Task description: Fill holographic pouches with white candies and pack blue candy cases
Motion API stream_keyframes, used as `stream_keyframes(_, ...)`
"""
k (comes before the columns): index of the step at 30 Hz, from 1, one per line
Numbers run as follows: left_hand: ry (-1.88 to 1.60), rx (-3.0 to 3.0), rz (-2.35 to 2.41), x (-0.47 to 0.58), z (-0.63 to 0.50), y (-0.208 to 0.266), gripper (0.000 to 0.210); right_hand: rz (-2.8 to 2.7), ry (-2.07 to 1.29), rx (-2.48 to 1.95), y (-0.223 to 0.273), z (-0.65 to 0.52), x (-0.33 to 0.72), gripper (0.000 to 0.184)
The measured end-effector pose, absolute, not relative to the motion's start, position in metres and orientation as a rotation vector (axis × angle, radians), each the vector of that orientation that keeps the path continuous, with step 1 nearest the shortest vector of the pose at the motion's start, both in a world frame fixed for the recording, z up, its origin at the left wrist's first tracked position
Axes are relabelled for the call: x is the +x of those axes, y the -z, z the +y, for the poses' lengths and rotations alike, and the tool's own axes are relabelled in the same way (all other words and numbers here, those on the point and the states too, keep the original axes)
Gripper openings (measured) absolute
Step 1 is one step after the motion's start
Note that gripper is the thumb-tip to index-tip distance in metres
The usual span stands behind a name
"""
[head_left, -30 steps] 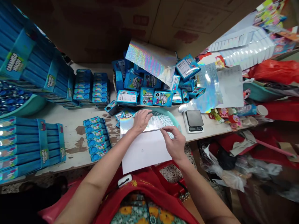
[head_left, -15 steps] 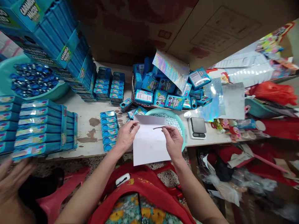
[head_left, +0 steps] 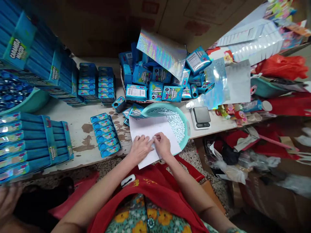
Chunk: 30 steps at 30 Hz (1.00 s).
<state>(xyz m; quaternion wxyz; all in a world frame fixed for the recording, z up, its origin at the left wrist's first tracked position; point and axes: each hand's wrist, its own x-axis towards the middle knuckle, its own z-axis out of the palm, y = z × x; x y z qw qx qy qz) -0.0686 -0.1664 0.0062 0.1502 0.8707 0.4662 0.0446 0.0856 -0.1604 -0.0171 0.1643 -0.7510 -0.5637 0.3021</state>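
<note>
My left hand [head_left: 141, 149] rests on a white sheet [head_left: 155, 124], its fingers spread over the surface. Close beside it, my right hand [head_left: 162, 145] has its fingers pinched together at the paper; whatever is between them is too small to make out. The sheet's far edge curls up and shows a shiny underside. It partly covers a turquoise basin [head_left: 187, 131] of small white pellets [head_left: 176, 124]. Left of the sheet, a row of blue candy boxes [head_left: 104, 132] with round holes stands on the worktable [head_left: 84, 111].
An overfilled carton of blue boxes [head_left: 155, 92] stands behind the basin, a holographic sheet [head_left: 165, 53] on top. A small scale [head_left: 202, 117] sits to the right. Tall box stacks [head_left: 48, 64] rise at left. A co-worker's hand [head_left: 9, 197] shows at lower left.
Both hands have come together and down onto the sheet. The thin brown strip in my right hand no longer shows. The sheet has turned and shifted left, and the view has moved.
</note>
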Motion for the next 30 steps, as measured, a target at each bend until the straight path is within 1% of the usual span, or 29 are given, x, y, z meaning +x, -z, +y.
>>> stream_keyframes(2, -0.081, 2.547, 1.321, -0.067, -0.169, -0.006, 0.034, -1.656, -0.818, -2.150, 0.016, -0.161, 0.086, 0.012)
stream_keyframes(7, -0.051, 2.576, 1.309, -0.064, -0.165, -0.010, 0.033, -1.854, -0.584, -2.078, 0.023, -0.164, 0.083, 0.007)
stream_keyframes(8, -0.055, 2.576, 1.300, -0.063, -0.164, -0.011, 0.033, -1.879, -0.526, -2.054, 0.025, -0.164, 0.085, 0.011)
stream_keyframes(9, -0.062, 2.575, 1.291, -0.063, -0.163, -0.010, 0.032, -1.883, -0.456, -2.039, 0.026, -0.163, 0.089, 0.020)
stream_keyframes(11, -0.080, 2.565, 1.276, -0.063, -0.163, -0.010, 0.031, -1.826, -0.297, -2.029, 0.023, -0.160, 0.103, 0.041)
stream_keyframes(12, -0.093, 2.561, 1.256, -0.065, -0.164, -0.010, 0.030, -1.782, -0.227, -2.019, 0.018, -0.157, 0.111, 0.048)
stream_keyframes(13, -0.114, 2.558, 1.226, -0.068, -0.165, -0.010, 0.029, -1.745, -0.171, -1.994, 0.011, -0.152, 0.119, 0.051)
stream_keyframes(16, -0.312, 2.545, 1.183, -0.083, -0.166, -0.019, 0.025, -1.782, -0.052, -1.815, -0.014, -0.129, 0.135, 0.049)
stream_keyframes(19, -0.695, 2.458, 1.397, -0.100, -0.154, -0.040, 0.023, -2.020, 0.009, -1.626, -0.029, -0.096, 0.129, 0.055)
stream_keyframes(20, -0.801, 2.408, 1.498, -0.103, -0.144, -0.047, 0.025, -2.108, 0.005, -1.591, -0.029, -0.085, 0.125, 0.053)
stream_keyframes(22, -0.895, 2.308, 1.665, -0.105, -0.120, -0.061, 0.030, -2.246, -0.026, -1.560, -0.022, -0.069, 0.117, 0.034)
stream_keyframes(23, -0.870, 2.273, 1.716, -0.103, -0.106, -0.066, 0.032, -2.287, -0.043, -1.552, -0.016, -0.065, 0.116, 0.027)
stream_keyframes(25, -0.685, 2.233, 1.751, -0.097, -0.079, -0.070, 0.035, -2.323, -0.076, -1.524, -0.005, -0.067, 0.117, 0.028)
stream_keyframes(29, -0.065, 2.117, 1.638, -0.077, -0.040, -0.064, 0.038, -2.292, -0.131, -1.448, 0.008, -0.094, 0.131, 0.022)
stream_keyframes(30, 0.044, 2.062, 1.586, -0.072, -0.034, -0.062, 0.037, -2.279, -0.119, -1.442, 0.009, -0.100, 0.135, 0.022)
